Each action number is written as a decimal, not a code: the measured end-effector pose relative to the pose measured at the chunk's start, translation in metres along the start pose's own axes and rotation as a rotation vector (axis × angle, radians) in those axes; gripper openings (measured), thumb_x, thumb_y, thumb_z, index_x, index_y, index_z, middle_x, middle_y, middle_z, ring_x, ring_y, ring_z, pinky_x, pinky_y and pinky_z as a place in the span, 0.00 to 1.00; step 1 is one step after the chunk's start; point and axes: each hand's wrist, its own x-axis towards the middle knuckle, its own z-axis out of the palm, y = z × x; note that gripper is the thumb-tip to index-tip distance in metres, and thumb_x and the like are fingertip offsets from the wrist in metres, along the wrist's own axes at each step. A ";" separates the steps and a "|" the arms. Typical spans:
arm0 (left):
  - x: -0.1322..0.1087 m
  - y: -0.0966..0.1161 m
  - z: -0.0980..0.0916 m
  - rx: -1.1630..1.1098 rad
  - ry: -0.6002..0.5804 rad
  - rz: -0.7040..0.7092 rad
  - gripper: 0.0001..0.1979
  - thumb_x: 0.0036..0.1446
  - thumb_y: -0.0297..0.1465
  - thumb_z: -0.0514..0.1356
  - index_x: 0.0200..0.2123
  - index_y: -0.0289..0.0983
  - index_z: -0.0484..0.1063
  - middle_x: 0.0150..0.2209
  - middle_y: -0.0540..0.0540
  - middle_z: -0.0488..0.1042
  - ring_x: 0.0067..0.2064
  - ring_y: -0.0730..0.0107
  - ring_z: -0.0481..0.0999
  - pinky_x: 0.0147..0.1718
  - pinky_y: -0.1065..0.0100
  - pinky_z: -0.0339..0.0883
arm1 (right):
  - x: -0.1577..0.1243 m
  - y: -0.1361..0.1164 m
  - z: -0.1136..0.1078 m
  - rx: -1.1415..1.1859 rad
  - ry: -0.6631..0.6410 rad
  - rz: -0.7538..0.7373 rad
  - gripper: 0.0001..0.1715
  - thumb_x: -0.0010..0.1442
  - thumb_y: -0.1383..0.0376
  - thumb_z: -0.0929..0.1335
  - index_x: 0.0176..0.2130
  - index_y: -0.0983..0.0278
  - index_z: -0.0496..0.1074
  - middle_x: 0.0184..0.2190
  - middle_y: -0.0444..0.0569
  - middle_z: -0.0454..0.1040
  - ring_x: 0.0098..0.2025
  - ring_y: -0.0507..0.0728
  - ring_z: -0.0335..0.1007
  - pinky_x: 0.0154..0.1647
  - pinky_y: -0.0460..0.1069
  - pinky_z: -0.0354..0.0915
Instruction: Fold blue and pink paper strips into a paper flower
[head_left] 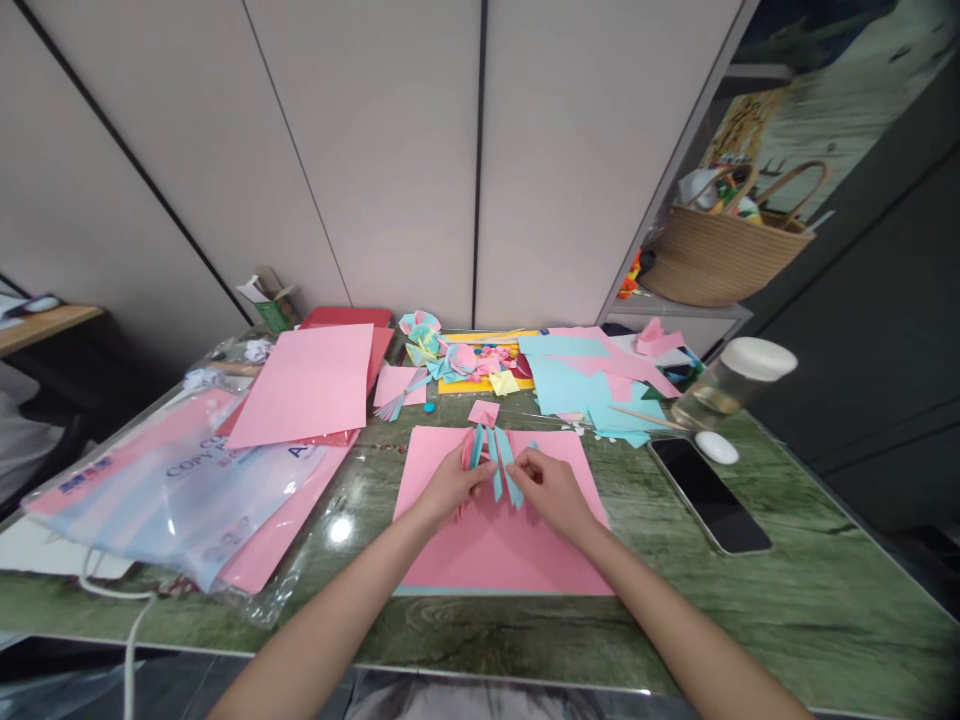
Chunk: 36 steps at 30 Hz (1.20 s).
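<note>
My left hand is closed around a bundle of folded pink and blue paper strips, held above the pink paper sheets. On the other side, my right hand pinches one of the blue strips between thumb and fingers. The strips stand roughly upright and fan apart slightly between my hands. My left palm hides part of the bundle. A small folded pink paper piece lies just beyond my hands.
Pink sheets and a plastic paper bag are on the left. Paper flowers and blue paper scraps lie at the back. A phone, white oval object and bottle are on the right.
</note>
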 end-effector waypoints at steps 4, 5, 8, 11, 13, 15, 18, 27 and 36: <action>-0.005 0.003 0.004 0.048 -0.032 -0.027 0.10 0.48 0.35 0.57 0.33 0.35 0.62 0.15 0.57 0.58 0.14 0.83 0.54 0.14 0.78 0.47 | -0.001 -0.003 0.002 0.007 -0.041 -0.019 0.14 0.57 0.59 0.58 0.24 0.63 0.60 0.17 0.40 0.60 0.21 0.49 0.56 0.22 0.44 0.50; -0.006 0.004 0.004 0.061 -0.035 -0.028 0.10 0.48 0.35 0.57 0.33 0.35 0.62 0.14 0.57 0.58 0.14 0.83 0.54 0.13 0.78 0.47 | -0.002 -0.003 0.002 0.000 -0.050 -0.025 0.14 0.58 0.59 0.58 0.24 0.63 0.60 0.18 0.40 0.60 0.21 0.50 0.57 0.23 0.44 0.50; -0.007 0.003 0.005 0.093 -0.044 -0.034 0.11 0.49 0.37 0.56 0.32 0.36 0.63 0.14 0.57 0.58 0.14 0.83 0.54 0.12 0.78 0.46 | -0.003 -0.004 0.001 -0.035 -0.087 -0.049 0.14 0.60 0.59 0.56 0.27 0.63 0.59 0.19 0.40 0.61 0.22 0.50 0.58 0.24 0.44 0.51; -0.007 0.001 0.006 0.101 -0.040 -0.047 0.12 0.48 0.38 0.57 0.33 0.36 0.64 0.15 0.57 0.59 0.13 0.82 0.54 0.11 0.78 0.45 | -0.003 -0.004 0.000 -0.083 -0.131 -0.073 0.15 0.62 0.60 0.52 0.28 0.62 0.58 0.21 0.41 0.61 0.23 0.50 0.59 0.25 0.44 0.51; -0.007 0.000 0.006 0.095 -0.039 -0.049 0.13 0.47 0.39 0.57 0.32 0.35 0.64 0.15 0.56 0.59 0.14 0.82 0.55 0.11 0.78 0.46 | -0.003 -0.004 0.000 -0.115 -0.153 -0.085 0.15 0.62 0.61 0.51 0.28 0.62 0.57 0.21 0.41 0.61 0.23 0.51 0.59 0.26 0.44 0.51; -0.006 -0.001 0.007 0.084 -0.047 -0.047 0.12 0.47 0.38 0.57 0.30 0.35 0.63 0.15 0.56 0.59 0.14 0.82 0.55 0.12 0.78 0.47 | -0.003 -0.004 0.000 -0.140 -0.165 -0.091 0.15 0.62 0.62 0.51 0.28 0.62 0.57 0.21 0.41 0.61 0.23 0.51 0.59 0.26 0.44 0.52; -0.007 0.000 0.008 0.070 -0.061 -0.039 0.11 0.48 0.38 0.57 0.29 0.36 0.63 0.15 0.57 0.58 0.14 0.82 0.55 0.12 0.78 0.48 | -0.003 -0.004 -0.002 -0.151 -0.185 -0.094 0.15 0.62 0.62 0.51 0.27 0.62 0.56 0.21 0.41 0.61 0.24 0.51 0.59 0.26 0.44 0.52; -0.006 0.001 0.008 0.112 -0.077 -0.047 0.13 0.45 0.38 0.59 0.30 0.35 0.63 0.15 0.56 0.59 0.14 0.83 0.54 0.11 0.78 0.46 | 0.000 -0.005 -0.015 -0.026 -0.283 -0.086 0.16 0.60 0.63 0.53 0.26 0.63 0.62 0.21 0.41 0.63 0.24 0.50 0.59 0.26 0.44 0.54; -0.002 0.002 0.005 -0.035 -0.005 -0.131 0.13 0.44 0.37 0.60 0.29 0.34 0.63 0.13 0.57 0.56 0.13 0.84 0.53 0.10 0.79 0.43 | 0.011 0.022 -0.026 -0.655 -0.039 0.290 0.11 0.54 0.61 0.59 0.31 0.65 0.65 0.25 0.51 0.70 0.27 0.56 0.66 0.27 0.47 0.53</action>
